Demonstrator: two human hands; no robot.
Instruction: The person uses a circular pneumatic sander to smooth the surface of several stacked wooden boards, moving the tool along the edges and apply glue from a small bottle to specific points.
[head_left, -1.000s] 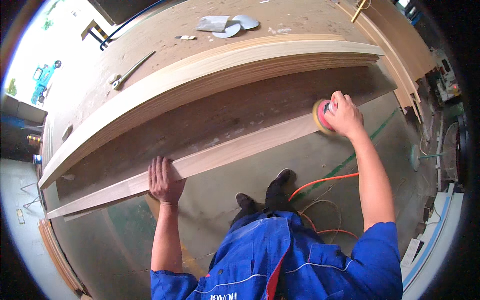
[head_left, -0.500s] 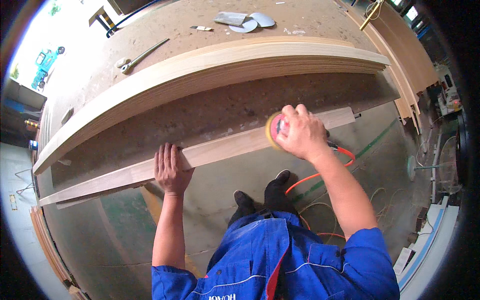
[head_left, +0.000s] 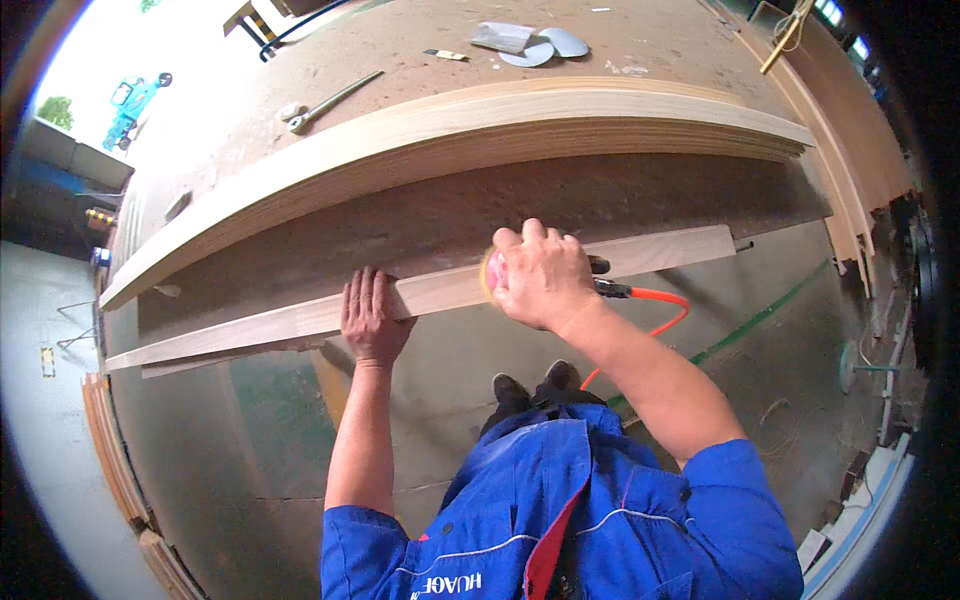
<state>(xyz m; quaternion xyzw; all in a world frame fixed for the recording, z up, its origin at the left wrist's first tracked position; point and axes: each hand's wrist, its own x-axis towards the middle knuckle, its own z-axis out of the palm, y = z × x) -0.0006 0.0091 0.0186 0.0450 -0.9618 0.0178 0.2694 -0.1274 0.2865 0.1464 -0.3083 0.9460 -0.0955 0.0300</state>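
A long, pale wooden board lies along the near edge of the worktable. My left hand rests on it left of the middle, fingers stretched flat over its top and the thumb out to the side. To the right of that, my right hand is wrapped over a round air sander with a pink body and a yellowish pad rim. The pad's underside is hidden against the board. An orange air hose runs from the sander's black fitting down toward the floor.
Behind the board, a stack of long pale boards spans the brown worktable. Farther back lie a ratchet wrench, a small flat blade-like tool and several grey sanding discs. Long panels stand at the right.
My right hand has slid the sander leftward along the board, closer to my left hand. The left hand keeps its place on the board. The whole view has shifted slightly.
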